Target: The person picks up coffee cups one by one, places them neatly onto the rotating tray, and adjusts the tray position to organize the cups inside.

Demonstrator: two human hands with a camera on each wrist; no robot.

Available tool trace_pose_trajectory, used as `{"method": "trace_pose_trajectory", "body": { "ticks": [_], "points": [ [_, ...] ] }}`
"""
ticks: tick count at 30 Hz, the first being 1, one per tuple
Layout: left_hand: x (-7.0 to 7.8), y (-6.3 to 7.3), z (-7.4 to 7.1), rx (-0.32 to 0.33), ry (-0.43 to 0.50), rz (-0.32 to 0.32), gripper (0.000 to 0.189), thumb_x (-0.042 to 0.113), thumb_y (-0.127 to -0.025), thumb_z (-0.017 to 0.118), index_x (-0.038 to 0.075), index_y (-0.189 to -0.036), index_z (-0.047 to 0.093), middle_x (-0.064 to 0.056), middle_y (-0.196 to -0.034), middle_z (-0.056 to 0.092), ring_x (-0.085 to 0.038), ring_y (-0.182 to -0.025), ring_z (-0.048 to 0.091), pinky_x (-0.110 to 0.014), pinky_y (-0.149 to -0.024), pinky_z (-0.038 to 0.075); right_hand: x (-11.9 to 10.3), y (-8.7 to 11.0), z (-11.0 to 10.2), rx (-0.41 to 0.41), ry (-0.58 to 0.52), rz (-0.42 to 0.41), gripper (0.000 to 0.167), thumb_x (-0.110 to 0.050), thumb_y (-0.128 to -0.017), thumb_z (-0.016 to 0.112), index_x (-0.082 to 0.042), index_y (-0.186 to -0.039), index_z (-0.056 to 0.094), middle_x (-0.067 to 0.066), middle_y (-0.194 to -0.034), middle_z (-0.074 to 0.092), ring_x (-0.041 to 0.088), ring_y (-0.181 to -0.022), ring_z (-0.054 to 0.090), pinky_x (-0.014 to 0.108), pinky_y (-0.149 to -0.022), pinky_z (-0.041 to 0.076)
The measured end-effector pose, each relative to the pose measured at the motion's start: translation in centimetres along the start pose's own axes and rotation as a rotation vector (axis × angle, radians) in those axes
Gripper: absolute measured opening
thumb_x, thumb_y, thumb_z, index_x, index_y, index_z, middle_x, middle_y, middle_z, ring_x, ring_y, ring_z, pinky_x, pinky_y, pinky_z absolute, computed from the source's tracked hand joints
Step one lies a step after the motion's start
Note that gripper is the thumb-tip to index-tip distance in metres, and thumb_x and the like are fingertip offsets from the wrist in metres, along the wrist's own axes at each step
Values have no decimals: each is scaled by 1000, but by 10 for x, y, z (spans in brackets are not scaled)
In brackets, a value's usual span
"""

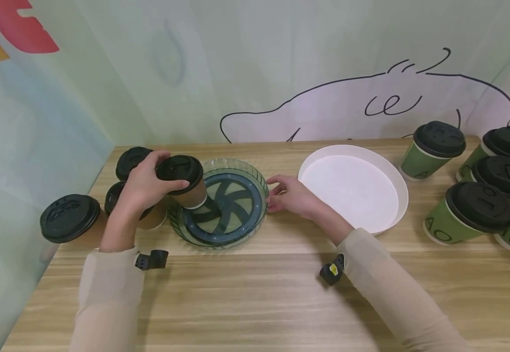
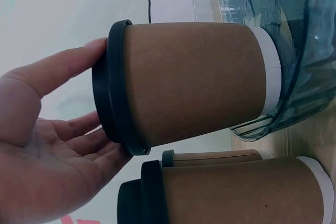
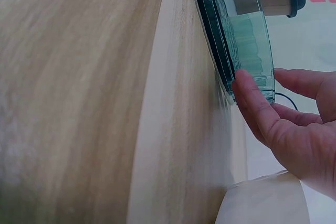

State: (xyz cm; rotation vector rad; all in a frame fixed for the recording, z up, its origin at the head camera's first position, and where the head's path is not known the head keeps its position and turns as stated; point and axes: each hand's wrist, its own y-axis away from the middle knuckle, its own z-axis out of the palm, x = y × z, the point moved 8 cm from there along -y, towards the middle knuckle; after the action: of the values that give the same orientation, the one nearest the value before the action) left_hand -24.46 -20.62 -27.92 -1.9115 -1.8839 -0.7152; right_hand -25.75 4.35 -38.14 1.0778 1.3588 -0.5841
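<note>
My left hand point(image 1: 142, 183) grips a brown paper cup point(image 2: 194, 77) by its black lid point(image 1: 180, 173), thumb and fingers around the lid's edge. The cup is over the left part of a round, transparent green tray point(image 1: 261, 222); whether its base touches the tray is unclear. Inside the tray lies a dark blue ring with curved spokes point(image 1: 226, 208). At the tray's right side, my right hand point(image 1: 294, 195) touches the wall with its fingertips point(image 3: 247, 80), the thumb near the rim. More lidded brown cups point(image 1: 72, 222) stand by my left hand and forearm.
A round white tray point(image 1: 402, 195) lies right of the green one. Several green cups with black lids point(image 1: 450, 225) stand at the table's right side. A printed curtain point(image 1: 255, 63) hangs behind the wooden table point(image 1: 237, 303).
</note>
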Motion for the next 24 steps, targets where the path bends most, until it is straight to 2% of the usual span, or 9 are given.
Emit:
{"method": "trace_pose_trajectory", "body": {
  "ticks": [14,24],
  "points": [
    [0,2,-1,-9,3,20,83,29,-81,69,-1,-142,22,-23,-145,23,-42,-130,22,-59,-100,24,-2,2,1,8,15,14,50,7,-86,55,2,-133,38,24,-108,50,27,-84,64,33,-75,53],
    [-6,7,-1,-13,19,20,86,34,-82,68,1,-144,19,-22,-145,23,-42,-127,27,-57,-98,27,-2,0,0,13,37,12,57,7,-86,55,0,-138,33,26,-116,51,30,-92,62,33,-76,53]
  ]
}}
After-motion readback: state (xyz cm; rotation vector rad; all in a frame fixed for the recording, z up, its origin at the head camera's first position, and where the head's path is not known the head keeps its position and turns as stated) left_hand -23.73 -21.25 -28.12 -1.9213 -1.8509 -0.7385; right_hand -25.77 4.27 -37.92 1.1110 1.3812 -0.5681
